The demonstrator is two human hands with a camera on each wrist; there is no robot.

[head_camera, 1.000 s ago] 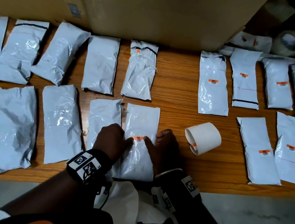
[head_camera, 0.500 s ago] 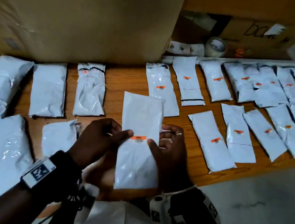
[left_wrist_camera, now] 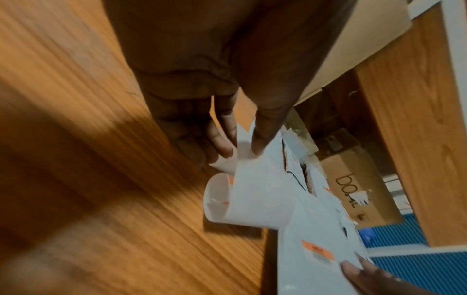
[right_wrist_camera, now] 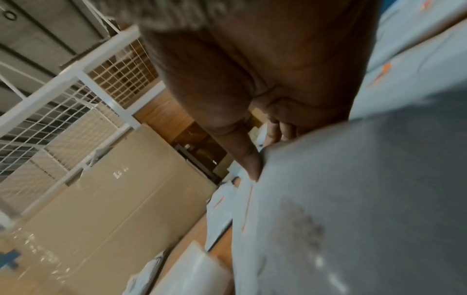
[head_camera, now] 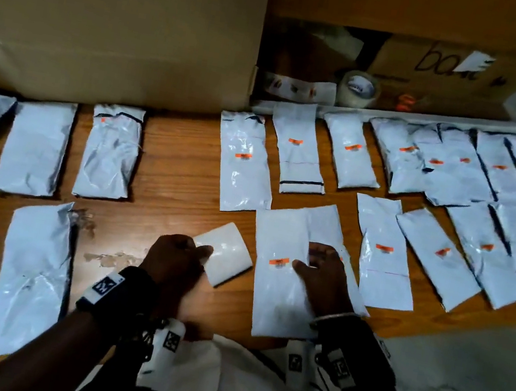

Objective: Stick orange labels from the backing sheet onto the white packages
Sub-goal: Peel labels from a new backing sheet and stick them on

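A white package with a fresh orange label lies near the table's front edge, overlapping another labelled package on its right. My right hand holds it, thumb beside the label and fingers curled; in the right wrist view the right hand has its thumb on the package. My left hand pinches the edge of the curled white backing sheet just left of the package. In the left wrist view the left hand pinches the backing sheet, which shows orange labels inside its curl.
Several labelled white packages fill the table's right side; unlabelled packages lie at the left. A large cardboard box stands behind, and a tape roll sits beyond the table's back edge. Bare wood shows in the middle.
The labelled package went from held up in both hands to lying further right beside the labelled ones. My left hand let go of it and took the curled backing sheet.
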